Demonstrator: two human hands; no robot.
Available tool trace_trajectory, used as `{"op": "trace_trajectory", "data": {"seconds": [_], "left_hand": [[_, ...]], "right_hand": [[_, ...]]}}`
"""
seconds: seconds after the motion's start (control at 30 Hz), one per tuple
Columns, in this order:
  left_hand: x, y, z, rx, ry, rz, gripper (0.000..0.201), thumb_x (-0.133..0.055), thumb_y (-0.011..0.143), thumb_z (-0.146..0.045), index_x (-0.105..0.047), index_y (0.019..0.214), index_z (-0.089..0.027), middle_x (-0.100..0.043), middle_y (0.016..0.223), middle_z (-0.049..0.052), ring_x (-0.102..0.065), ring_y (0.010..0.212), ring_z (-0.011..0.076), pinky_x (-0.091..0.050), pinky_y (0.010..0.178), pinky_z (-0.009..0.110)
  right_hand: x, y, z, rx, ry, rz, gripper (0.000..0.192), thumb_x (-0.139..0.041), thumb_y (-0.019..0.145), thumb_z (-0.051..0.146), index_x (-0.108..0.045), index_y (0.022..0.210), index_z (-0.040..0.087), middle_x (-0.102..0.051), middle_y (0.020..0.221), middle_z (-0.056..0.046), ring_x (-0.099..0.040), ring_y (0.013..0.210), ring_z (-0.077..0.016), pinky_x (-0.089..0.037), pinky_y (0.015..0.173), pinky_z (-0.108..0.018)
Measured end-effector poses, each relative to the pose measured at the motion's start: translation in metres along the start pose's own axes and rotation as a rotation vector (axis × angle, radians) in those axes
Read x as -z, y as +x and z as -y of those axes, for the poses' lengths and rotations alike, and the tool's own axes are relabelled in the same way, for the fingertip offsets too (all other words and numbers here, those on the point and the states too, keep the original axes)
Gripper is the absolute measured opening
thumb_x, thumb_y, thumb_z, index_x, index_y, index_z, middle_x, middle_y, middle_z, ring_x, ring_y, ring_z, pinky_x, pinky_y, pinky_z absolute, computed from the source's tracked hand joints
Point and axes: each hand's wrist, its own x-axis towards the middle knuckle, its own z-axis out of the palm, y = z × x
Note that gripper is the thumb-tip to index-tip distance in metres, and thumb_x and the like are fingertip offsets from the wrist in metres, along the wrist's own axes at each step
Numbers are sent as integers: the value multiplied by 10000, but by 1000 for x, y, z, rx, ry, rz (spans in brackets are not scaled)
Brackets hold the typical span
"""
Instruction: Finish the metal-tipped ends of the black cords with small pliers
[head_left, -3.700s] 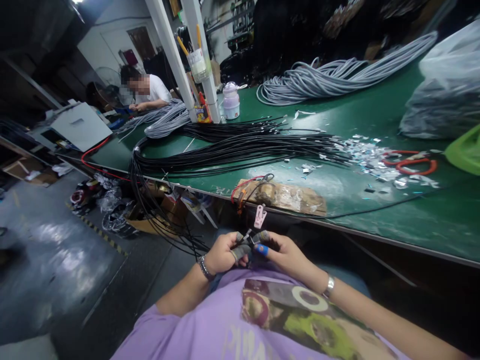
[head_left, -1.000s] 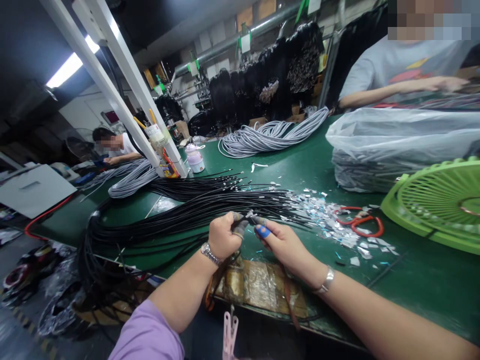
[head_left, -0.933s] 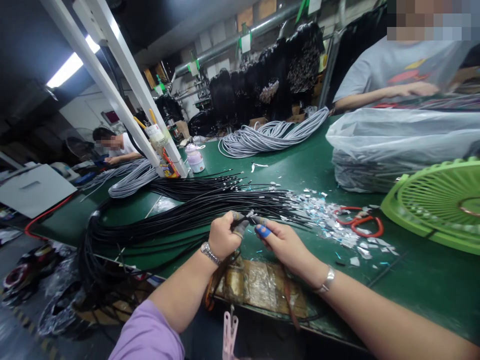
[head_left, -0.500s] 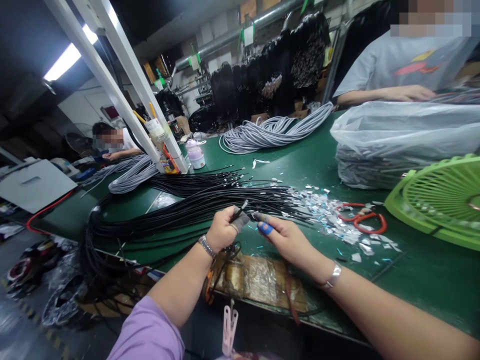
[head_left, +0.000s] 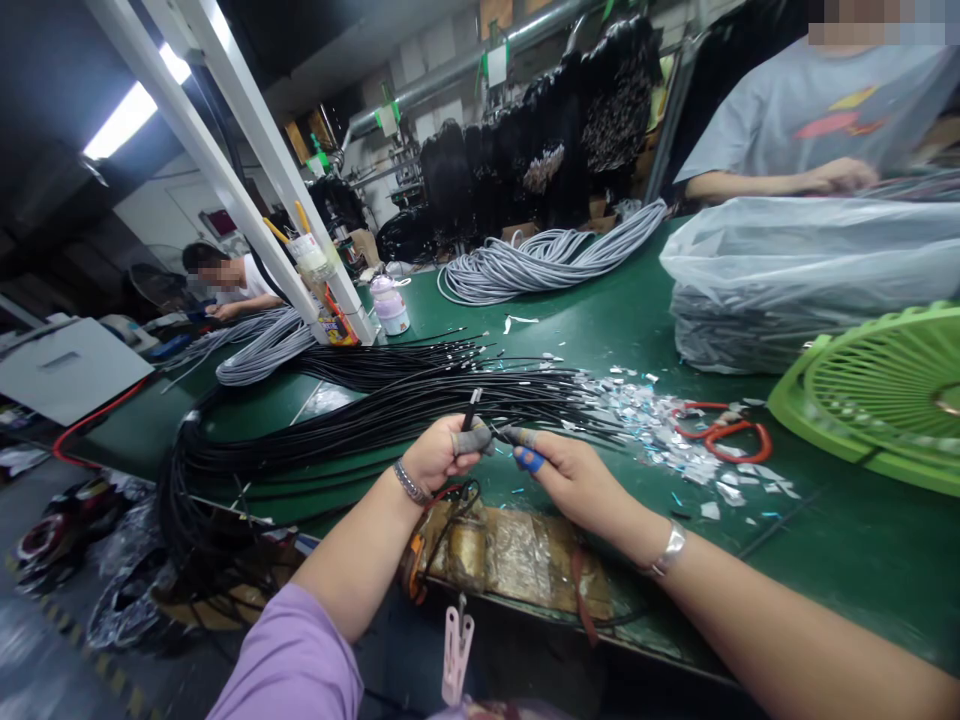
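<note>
My left hand (head_left: 442, 452), with grey finger covers, is closed around a black cable (head_left: 470, 412) whose pale-tipped end points up. Close to its right, my right hand (head_left: 559, 468) pinches with a blue band on the thumb and grey covers on the fingers. Something thin and dark lies between the two hands, too small to name. Behind them, a long bundle of black cables (head_left: 337, 425) runs across the green table (head_left: 847, 560), its ends pointing right. White and blue scraps (head_left: 660, 425) are scattered past the cable ends.
Red-handled scissors (head_left: 739, 440) lie by the scraps, beside a green fan (head_left: 885, 390). A clear plastic bag (head_left: 810, 270) and coiled grey cables (head_left: 540, 265) sit farther back. Taped cardboard (head_left: 525, 560) covers the near edge. Two other people work across the table.
The cable end in my left hand has swung more upright, and more of it shows. My left fingers have come nearer to my right fingertips. My right hand has hardly moved.
</note>
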Motion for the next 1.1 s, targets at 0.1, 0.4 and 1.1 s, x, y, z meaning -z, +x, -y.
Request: {"op": "trace_trajectory", "data": {"seconds": [0.1, 0.4, 1.1], "left_hand": [[2, 0, 0, 48, -66, 44, 463, -786, 556, -480, -480, 709, -168, -381, 391, -115, -199, 283, 1, -103, 324, 155], [1, 1, 1, 72, -75, 64, 421, -775, 596, -439, -479, 703, -159, -394, 412, -108, -216, 286, -5, -89, 315, 156], [-6, -1, 6, -46, 119, 69, 501, -773, 571, -552, -554, 742, -135, -442, 435, -90, -295, 299, 12, -163, 309, 159]], "right_hand": [[1, 0, 2, 19, -11, 7, 319, -421, 852, 282, -720, 934, 201, -705, 759, -57, -611, 668, -184, -485, 643, -301], [5, 0, 1, -108, 79, -100, 269, -551, 799, 381, -647, 948, 178, -632, 676, -15, -536, 576, -152, -434, 533, -262], [8, 2, -2, -76, 267, -131, 255, -539, 843, 426, -660, 903, 209, -695, 859, -54, -619, 779, -198, -498, 715, -320]]}}
